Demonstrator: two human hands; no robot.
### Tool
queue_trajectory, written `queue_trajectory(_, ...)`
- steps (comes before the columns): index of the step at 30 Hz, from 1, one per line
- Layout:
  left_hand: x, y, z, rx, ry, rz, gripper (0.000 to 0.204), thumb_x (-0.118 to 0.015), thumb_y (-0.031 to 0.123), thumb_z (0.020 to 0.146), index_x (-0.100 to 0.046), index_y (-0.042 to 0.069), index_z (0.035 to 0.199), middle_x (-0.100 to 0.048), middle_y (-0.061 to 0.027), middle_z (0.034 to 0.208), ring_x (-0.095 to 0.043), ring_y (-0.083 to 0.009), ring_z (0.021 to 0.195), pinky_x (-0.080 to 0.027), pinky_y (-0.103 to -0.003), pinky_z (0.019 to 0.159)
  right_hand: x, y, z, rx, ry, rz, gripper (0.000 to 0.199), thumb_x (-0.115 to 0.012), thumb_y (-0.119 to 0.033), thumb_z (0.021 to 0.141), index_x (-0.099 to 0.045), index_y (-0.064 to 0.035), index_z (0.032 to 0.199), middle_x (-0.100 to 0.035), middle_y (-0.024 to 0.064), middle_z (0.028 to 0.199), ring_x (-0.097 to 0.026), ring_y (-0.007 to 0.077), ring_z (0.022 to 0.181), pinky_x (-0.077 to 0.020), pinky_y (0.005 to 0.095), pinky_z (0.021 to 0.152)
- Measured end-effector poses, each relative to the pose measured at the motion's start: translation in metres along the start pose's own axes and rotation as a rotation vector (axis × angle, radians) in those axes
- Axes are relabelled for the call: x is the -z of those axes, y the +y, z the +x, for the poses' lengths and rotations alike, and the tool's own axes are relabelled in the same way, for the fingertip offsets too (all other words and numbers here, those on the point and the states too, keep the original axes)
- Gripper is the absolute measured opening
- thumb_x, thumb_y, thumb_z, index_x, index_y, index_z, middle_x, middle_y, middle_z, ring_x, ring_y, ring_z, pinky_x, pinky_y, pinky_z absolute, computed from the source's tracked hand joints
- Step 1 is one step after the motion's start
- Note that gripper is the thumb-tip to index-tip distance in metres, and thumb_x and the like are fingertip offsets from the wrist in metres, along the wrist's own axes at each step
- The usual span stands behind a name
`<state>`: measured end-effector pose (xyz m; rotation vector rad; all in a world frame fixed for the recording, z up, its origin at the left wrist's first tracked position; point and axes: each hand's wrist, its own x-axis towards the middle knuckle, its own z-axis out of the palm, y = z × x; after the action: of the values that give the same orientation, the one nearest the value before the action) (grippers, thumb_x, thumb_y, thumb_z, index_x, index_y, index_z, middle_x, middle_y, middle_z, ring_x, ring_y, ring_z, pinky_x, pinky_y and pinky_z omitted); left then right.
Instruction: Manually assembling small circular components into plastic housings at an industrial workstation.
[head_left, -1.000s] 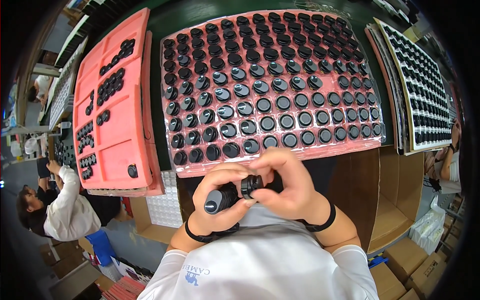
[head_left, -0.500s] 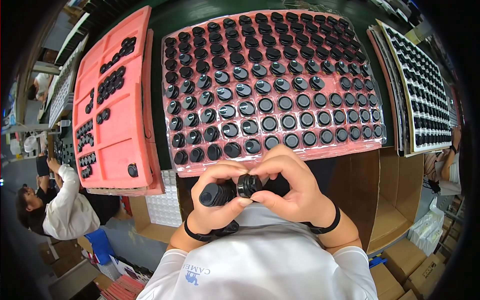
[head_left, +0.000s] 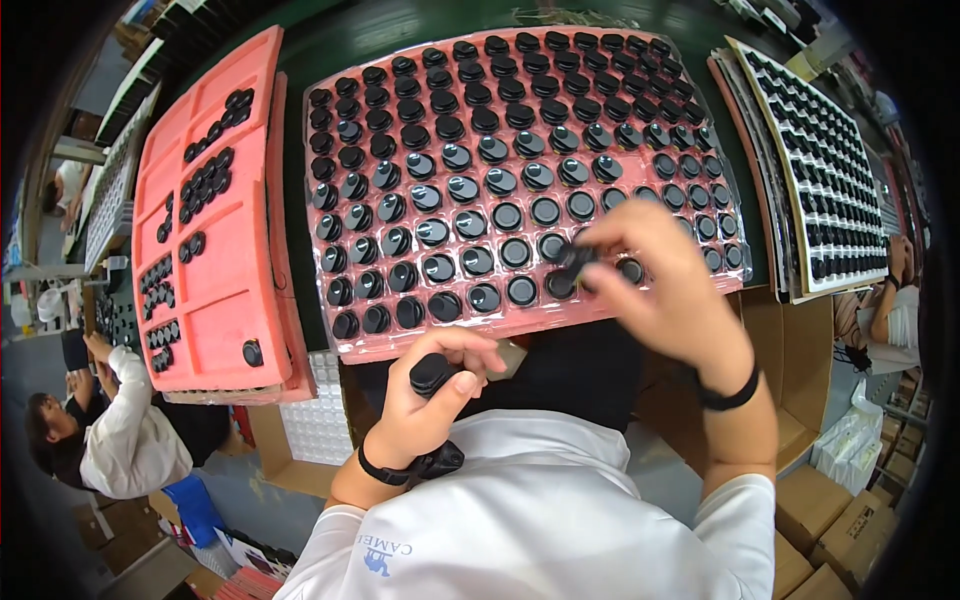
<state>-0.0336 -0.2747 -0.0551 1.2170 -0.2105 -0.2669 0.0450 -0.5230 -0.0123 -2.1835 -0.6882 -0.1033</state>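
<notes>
A clear plastic tray (head_left: 400, 344) over pink foam lies before me, filled with rows of small round black lens-like parts. Some show shiny glassy tops, others ringed faces. My right hand (head_left: 672, 285) is above its near right half, pinching a black round part (head_left: 570, 262) between thumb and fingers; motion smears it. Closer to my body, my left hand (head_left: 425, 410) wraps round a black cylinder (head_left: 430, 373) with a flat round end. Its thumb and index finger reach out past the cylinder with nothing visible between them.
Left stands a pink foam tray (head_left: 225, 335) with groups of black parts in its compartments. At the right is a stacked white tray (head_left: 835, 215) of black parts. Open cardboard boxes (head_left: 800, 350) sit below the table edge. Another person (head_left: 120, 420) works at the far left.
My hands have parted. The right one has carried the black part from beside the cylinder forward and right over the tray; my left hand keeps the cylinder near my body.
</notes>
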Motion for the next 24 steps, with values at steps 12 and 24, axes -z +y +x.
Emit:
queue_trajectory(12, -0.006, -0.004, -0.004, 0.13, -0.127, 0.113, 0.021, -0.056, 0.015, 0.09, -0.055, -0.003, 0.102, -0.062, -0.0131, 0.093, -0.051, -0.0104, 0.071, -0.043, -0.025, 0.065, 0.045, 0.093, 0.031, -0.136, 0.002, -0.53, 0.021, -0.067, -0.006, 0.077, -0.057, -0.0009, 0.095, -0.057, 0.0115, 0.086, -0.058, 0.0259, 0.079, -0.0469, 0.0333, 0.069)
queue_trajectory(24, -0.006, -0.004, 0.003, 0.127, -0.218, 0.109, 0.022, -0.056, 0.012, 0.089, -0.055, -0.003, 0.104, -0.062, -0.0122, 0.094, -0.05, -0.0091, 0.072, -0.042, -0.024, 0.064, 0.013, 0.03, 0.028, 0.03, -0.027, -0.567, 0.022, -0.069, -0.009, 0.073, -0.059, -0.0042, 0.092, -0.058, 0.011, 0.089, -0.056, 0.0294, 0.086, -0.0436, 0.0379, 0.077)
